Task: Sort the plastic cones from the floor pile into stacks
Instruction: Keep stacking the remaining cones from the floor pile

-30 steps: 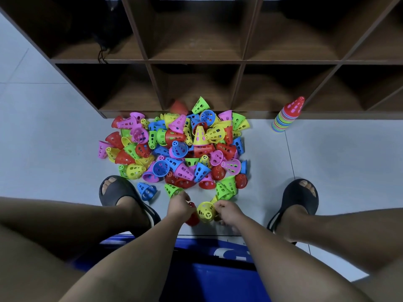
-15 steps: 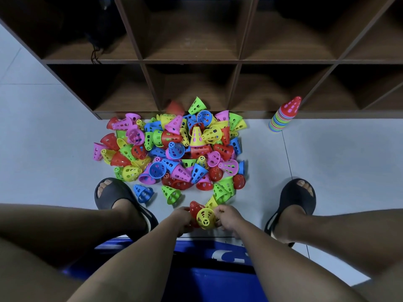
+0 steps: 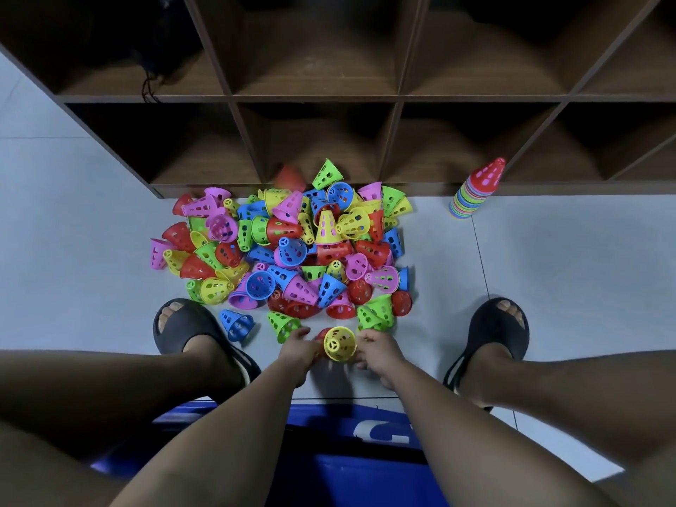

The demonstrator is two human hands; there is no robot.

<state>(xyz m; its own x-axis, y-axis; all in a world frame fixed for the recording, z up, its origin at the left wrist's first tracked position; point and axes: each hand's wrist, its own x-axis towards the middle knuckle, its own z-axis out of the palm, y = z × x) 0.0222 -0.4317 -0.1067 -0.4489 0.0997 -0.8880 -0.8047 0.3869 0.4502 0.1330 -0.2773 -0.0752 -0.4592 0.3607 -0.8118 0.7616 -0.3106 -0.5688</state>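
Observation:
A pile of perforated plastic cones (image 3: 292, 250) in red, yellow, green, blue and pink lies on the grey floor in front of a shelf. Just below the pile I hold a yellow cone (image 3: 340, 343) with its tip facing me. My right hand (image 3: 376, 351) grips its right side. My left hand (image 3: 298, 351) is closed on its left side, where a red cone (image 3: 321, 336) shows partly behind the yellow one. A stack of nested cones (image 3: 475, 190) with a red one on top stands at the right by the shelf.
A dark wooden cubby shelf (image 3: 398, 100) spans the back. My feet in black sandals (image 3: 183, 327) (image 3: 501, 331) flank the pile. A loose blue cone (image 3: 237, 324) and a green cone (image 3: 283, 325) lie near the left foot. A blue seat (image 3: 347, 451) is under me.
Both hands have lifted from the floor and come together. The yellow cone has turned its tip toward me and sits over the red cone between the hands.

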